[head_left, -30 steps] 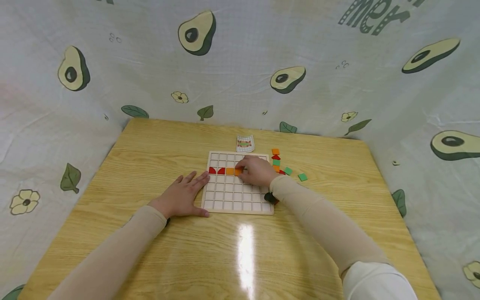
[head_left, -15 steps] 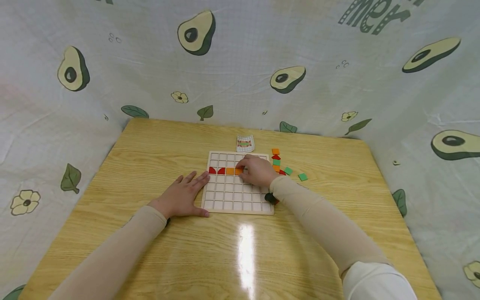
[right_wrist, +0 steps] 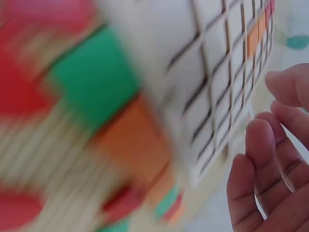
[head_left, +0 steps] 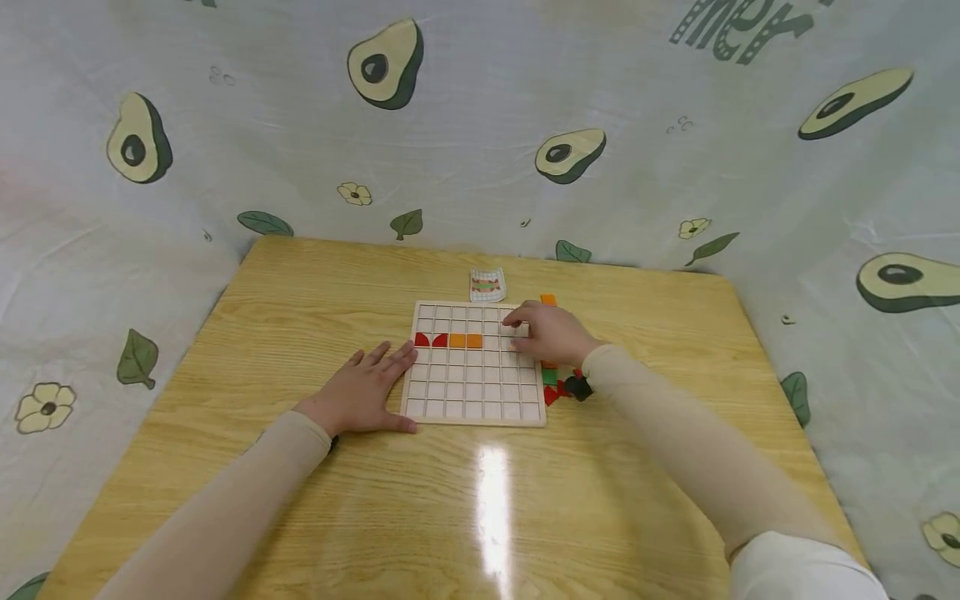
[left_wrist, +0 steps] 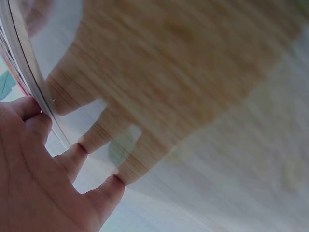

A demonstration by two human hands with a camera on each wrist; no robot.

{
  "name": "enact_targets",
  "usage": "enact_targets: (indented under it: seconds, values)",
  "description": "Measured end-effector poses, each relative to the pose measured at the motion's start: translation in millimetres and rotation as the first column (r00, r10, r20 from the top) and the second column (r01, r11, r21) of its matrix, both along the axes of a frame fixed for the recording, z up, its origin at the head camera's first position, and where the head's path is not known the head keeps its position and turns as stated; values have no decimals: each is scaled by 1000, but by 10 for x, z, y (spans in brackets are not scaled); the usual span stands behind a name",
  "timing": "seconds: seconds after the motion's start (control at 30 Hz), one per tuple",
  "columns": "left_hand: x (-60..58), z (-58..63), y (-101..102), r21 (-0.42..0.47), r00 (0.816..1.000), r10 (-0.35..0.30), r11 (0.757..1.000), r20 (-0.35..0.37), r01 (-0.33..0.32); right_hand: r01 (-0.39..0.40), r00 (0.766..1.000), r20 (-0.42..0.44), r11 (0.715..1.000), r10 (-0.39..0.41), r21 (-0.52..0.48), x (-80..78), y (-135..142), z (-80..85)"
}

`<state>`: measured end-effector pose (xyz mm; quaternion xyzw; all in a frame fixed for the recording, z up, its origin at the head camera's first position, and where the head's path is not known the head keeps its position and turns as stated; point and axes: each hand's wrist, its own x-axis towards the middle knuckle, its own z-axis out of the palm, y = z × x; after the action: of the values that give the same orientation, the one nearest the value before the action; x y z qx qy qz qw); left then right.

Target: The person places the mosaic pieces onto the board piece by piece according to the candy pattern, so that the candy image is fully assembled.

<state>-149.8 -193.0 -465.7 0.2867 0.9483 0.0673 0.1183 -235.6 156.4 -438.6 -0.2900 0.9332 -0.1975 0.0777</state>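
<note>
Left hand (head_left: 356, 398) flat and spread, grasping nothing; fingertips and thumb at the left edge of the grid board (head_left: 456, 392), probably to stop it sliding; right hand (head_left: 551, 333) over the board's far right part, fingers loosely bent, thumb apart, no tile between them, so released; board on the table (head_left: 375, 500), two red tiles (head_left: 439, 340) then two orange tiles (head_left: 474, 341) in one row from the left edge, each in its own cell, the grooves presumably keeping them lined up; loose tiles (head_left: 550, 377) along the right side, likely for easy reach; pattern card (head_left: 487, 285) just beyond the far edge, seemingly for viewing.
</note>
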Motion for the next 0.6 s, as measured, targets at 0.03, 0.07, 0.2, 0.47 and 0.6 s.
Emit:
enact_targets:
  seconds: [0.03, 0.07, 0.2, 0.47, 0.6]
  values:
    - [3, 3, -1, 2, 1000, 1, 1000, -1, -1, 12, 1000, 4, 1000, -12, 5, 15, 93, 30]
    - [5, 5, -2, 4, 1000, 1, 1000, -1, -1, 21, 1000, 10, 1000, -21, 15, 34, 184, 58]
    - [15, -1, -9, 19, 1000, 3, 1000, -1, -3, 54, 998, 19, 997, -55, 57, 139, 530, 88]
    - [22, 0, 6, 24, 1000, 1, 1000, -5, -1, 58, 998, 21, 991, -61, 122, 438, 988, -13]
    - [21, 5, 15, 23, 1000, -3, 1000, -15, 3, 47, 999, 4, 989, -48, 139, 522, 1060, -77]
